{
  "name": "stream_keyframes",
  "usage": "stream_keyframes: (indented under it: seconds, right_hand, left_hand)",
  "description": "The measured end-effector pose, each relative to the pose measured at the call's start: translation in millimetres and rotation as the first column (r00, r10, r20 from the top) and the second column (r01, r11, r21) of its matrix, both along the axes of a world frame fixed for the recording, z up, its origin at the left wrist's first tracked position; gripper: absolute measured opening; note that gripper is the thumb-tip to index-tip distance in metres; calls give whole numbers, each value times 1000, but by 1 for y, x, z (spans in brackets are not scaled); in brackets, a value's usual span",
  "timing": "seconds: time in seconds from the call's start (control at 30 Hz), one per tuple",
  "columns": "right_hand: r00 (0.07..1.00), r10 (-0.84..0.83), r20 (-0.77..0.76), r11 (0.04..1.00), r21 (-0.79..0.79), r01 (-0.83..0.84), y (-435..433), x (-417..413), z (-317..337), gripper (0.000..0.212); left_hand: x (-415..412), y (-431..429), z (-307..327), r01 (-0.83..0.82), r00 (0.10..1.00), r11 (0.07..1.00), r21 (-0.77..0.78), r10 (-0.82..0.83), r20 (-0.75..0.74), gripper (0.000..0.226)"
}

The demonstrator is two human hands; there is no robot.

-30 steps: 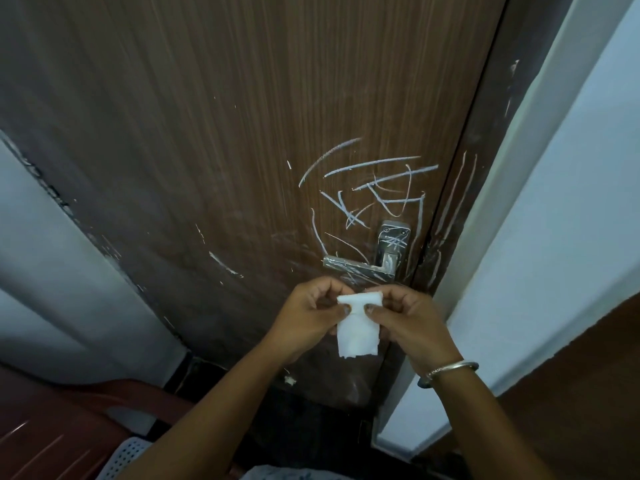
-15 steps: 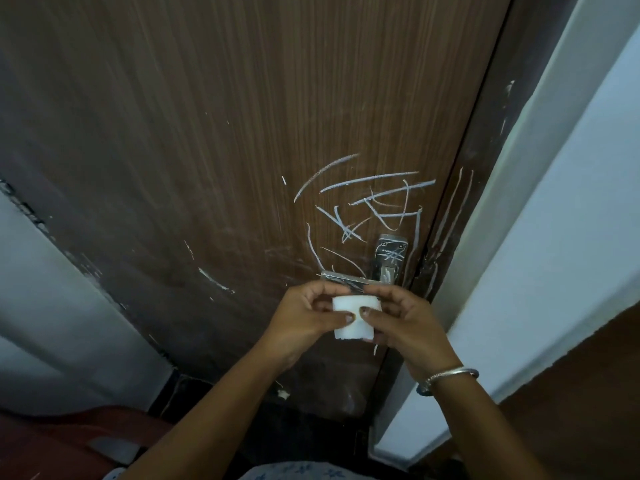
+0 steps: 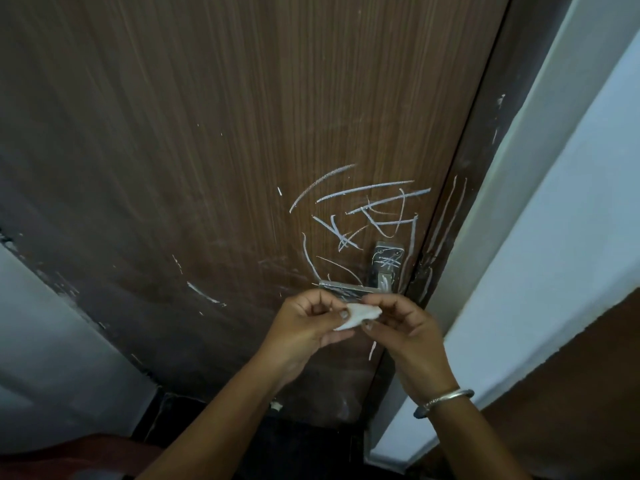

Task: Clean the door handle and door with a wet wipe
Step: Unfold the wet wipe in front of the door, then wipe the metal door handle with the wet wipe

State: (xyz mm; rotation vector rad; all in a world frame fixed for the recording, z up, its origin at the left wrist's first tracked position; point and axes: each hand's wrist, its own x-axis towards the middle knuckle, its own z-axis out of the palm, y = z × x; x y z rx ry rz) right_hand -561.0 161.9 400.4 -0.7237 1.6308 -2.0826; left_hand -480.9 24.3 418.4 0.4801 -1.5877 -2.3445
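Note:
A brown wood-grain door fills the view, with white chalk scribbles above its metal lever handle. The handle's plate and lever carry chalk marks too. Just below the lever, my left hand and my right hand pinch a small folded white wet wipe between their fingertips. The wipe is bunched into a narrow strip. Both hands hover close to the lever without touching it. A metal bangle sits on my right wrist.
The dark door frame runs along the door's right side with more white streaks. A pale wall stands to the right, another wall at lower left. A reddish chair edge shows at the bottom left.
The wipe has been folded smaller, from a hanging sheet to a narrow strip. Both hands rose slightly toward the lever, and the camera tilted upward.

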Motion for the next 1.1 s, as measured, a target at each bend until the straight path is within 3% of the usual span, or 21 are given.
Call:
stream_keyframes:
  seconds: [0.1,0.17,0.4,0.47,0.5,0.57,0.63,0.73,0.8,0.87,1.0,1.1]
  right_hand:
    - [964,6,265,990,-136,31,-6,6,-4,59]
    - [942,10,336,981,-188,57,-13,13,-4,63]
    - [915,-244,320,944,-137,300,-23,16,3,22]
    - [910,-385,152,915,-64,398,-18,9,8,17]
    - [877,-478,-51,878,-24,477,-15,3,12,20]
    - [654,-555,-514,770,-20,638,-6,-12,24,16]
    - [396,-468,-790,679,-35,733,1,-27,32,12]
    - [95,-268,-959,612,-93,786,-4,-41,35,15]
    - [-39,-133,-990,601,-112,791,-15,-42,34,17]
    - [-75,-19,-997,586,-72,807,-26,-42,34,15]
    - [-30,70,-997,522,11,853,-40,-40,37,32]
    - [33,77,-997,466,65,882,-48,-36,38,35]
  left_hand:
    - [-4,5,0,-67,994,998,19,68,-85,20]
    - [-6,7,0,-137,983,990,-10,135,-121,23]
    - [-14,11,-1,-203,974,941,-270,166,-154,25]
    - [-14,5,0,-234,968,905,-354,182,-176,23]
    - [-14,1,0,-256,963,887,-385,196,-187,21]
    - [-13,-9,-2,-295,954,839,-458,228,-196,17]
    - [-14,-18,-7,-318,948,786,-529,255,-190,17]
    - [-17,-27,-17,-334,942,718,-610,275,-193,27]
    - [-19,-30,-22,-323,945,681,-657,264,-191,35]
    - [-19,-31,-26,-312,950,661,-683,243,-198,39]
    - [-19,-37,-32,-293,956,595,-749,188,-225,26]
    - [-18,-41,-34,-267,964,531,-804,158,-216,30]
